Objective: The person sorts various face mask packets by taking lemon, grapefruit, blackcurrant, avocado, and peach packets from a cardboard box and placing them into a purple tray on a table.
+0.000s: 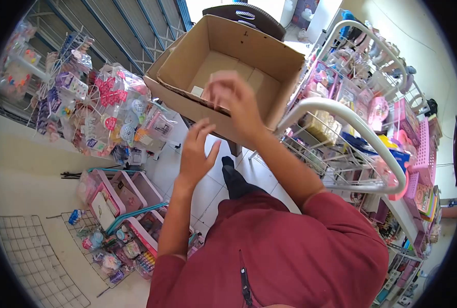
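Note:
A large brown cardboard box (227,66) with its top open stands in front of me on a dark support. Over its near rim reaches my right hand (232,97), fingers bent and smeared by motion. Inside, just left of those fingers, a small white piece (197,91) shows. My left hand (196,154) is raised outside the box, close to its near wall, with thumb and fingers apart and nothing in them.
To the right, a white metal rack (351,123) holds many packaged goods and a pink basket (424,149). Packaged trinkets (113,97) hang at the left. Pink drawers (107,192) and a wire grid (30,256) are at lower left. Behind the box is a dark chair back (249,18).

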